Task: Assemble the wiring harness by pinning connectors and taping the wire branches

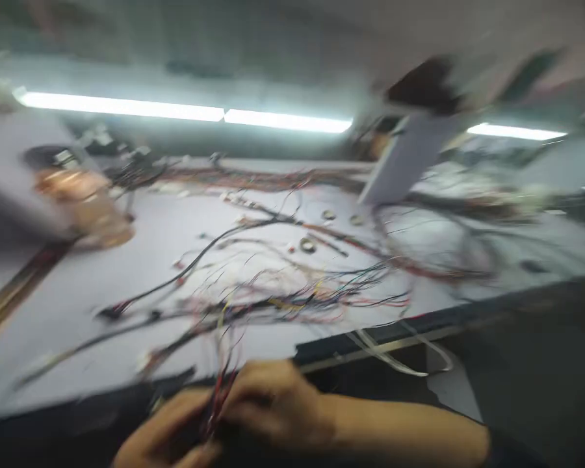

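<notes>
Near the bottom of the head view, my right hand (273,400) has its fingers closed around a bundle of thin red and dark wires (218,396). On the other side of that bundle is my left hand (168,432), its fingers curled around the lower part of the wires. Both hands are at the table's front edge and blurred by motion. The held wires run up towards a long dark harness (263,304) lying on the white table, with many loose coloured wire ends fanning out to the right.
The white table (92,273) carries more cables, a coiled harness (433,273) and a small tape roll (307,245). Another person's hand (97,218) is at the left. White loops (390,361) hang over the dark front edge. Lit tubes (121,106) stretch across the back.
</notes>
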Demonstrator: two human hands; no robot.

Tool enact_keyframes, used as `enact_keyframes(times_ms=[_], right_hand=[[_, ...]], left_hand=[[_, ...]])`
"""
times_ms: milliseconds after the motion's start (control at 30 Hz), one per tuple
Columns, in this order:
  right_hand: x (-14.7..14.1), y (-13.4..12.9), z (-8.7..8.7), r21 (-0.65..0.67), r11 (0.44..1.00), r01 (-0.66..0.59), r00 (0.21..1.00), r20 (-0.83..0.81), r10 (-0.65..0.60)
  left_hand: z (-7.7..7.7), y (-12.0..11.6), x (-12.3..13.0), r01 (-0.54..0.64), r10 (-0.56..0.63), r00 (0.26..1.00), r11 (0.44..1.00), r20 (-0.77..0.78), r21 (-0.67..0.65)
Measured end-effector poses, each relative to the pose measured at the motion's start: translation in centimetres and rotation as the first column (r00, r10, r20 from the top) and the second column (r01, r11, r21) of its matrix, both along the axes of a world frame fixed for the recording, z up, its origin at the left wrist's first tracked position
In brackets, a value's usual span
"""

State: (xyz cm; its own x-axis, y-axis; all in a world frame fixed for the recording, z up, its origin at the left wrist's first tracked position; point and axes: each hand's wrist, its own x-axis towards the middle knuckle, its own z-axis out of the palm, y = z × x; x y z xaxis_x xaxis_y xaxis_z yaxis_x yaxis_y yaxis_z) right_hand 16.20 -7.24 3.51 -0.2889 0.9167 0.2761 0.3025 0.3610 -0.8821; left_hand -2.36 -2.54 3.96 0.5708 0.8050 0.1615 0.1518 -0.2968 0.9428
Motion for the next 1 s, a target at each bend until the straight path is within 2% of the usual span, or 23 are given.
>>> enact_keyframes(times_ms=[33,100,167,233,400,667,1000], right_hand=[[-0.1,-0.4,0.3,-0.007,1.000,-0.001,0.999,-0.051,0.000],[0.2,-0.5,0.9,-0.034,0.999,-0.025,0.995,-0.098,0.022],[0.6,-0.1,1.5,-0.040,0.999,-0.034,0.992,-0.120,0.029],[0.7,0.0,1.8,-0.044,0.998,-0.041,0.991,-0.131,0.035],[0.5,-0.2,2.0,-0.072,0.995,-0.062,0.985,-0.168,0.049],[0.9,0.3,1.6,-0.166,0.986,-0.035,0.978,-0.208,0.000],[1.2,0.4,1.2,-0.145,0.988,-0.054,0.974,-0.225,0.020]], left_hand=[[-0.1,-1.3,-0.9,-0.054,0.052,0.998,0.996,-0.025,-0.067],[-0.3,-2.9,-1.7,-0.083,0.103,0.989,0.980,0.105,-0.181],[-0.4,-3.3,-1.8,-0.095,0.153,0.959,0.967,0.239,-0.236],[-0.1,-3.2,-1.7,-0.098,0.177,0.944,0.956,0.279,-0.275],[0.7,-3.0,-1.9,-0.122,0.204,0.948,0.942,0.245,-0.313],[0.5,-2.6,-1.9,-0.107,0.181,0.958,0.945,0.221,-0.310],[0.6,-2.5,-1.5,-0.125,0.217,0.954,0.915,0.206,-0.384]])
